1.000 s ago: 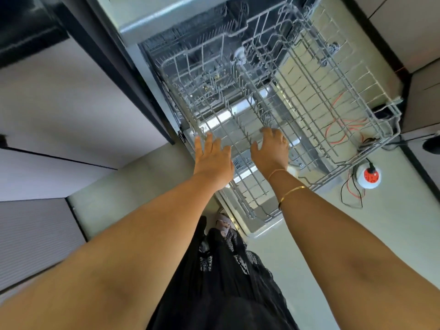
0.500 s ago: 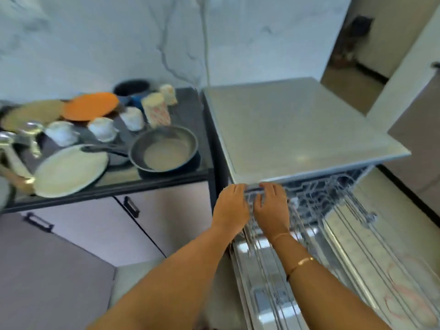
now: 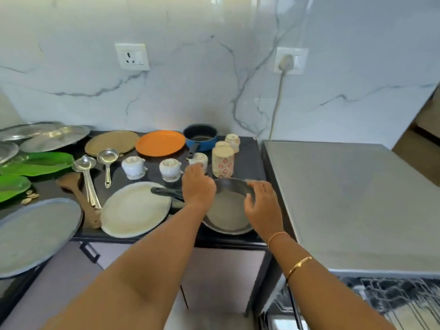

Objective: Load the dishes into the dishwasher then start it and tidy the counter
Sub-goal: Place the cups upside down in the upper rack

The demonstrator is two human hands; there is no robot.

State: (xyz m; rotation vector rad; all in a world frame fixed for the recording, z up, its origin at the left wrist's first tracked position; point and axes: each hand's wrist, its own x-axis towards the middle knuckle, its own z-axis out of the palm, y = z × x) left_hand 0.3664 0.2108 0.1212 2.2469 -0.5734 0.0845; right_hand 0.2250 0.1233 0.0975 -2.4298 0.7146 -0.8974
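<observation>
Hands have left the wire dishwasher rack (image 3: 392, 303) (near right, pulled out) for the round grey frying pan (image 3: 227, 214) on the black counter (image 3: 250, 160). The left hand (image 3: 198, 186) is over its handle root and the right hand (image 3: 262, 207) is curled at the rim, grip unclear. Loading looks about to begin.

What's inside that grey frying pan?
The frying pan shows only a bare, pale bottom. The left hand and forearm cover its left side; the right hand hides part of its right rim.
</observation>
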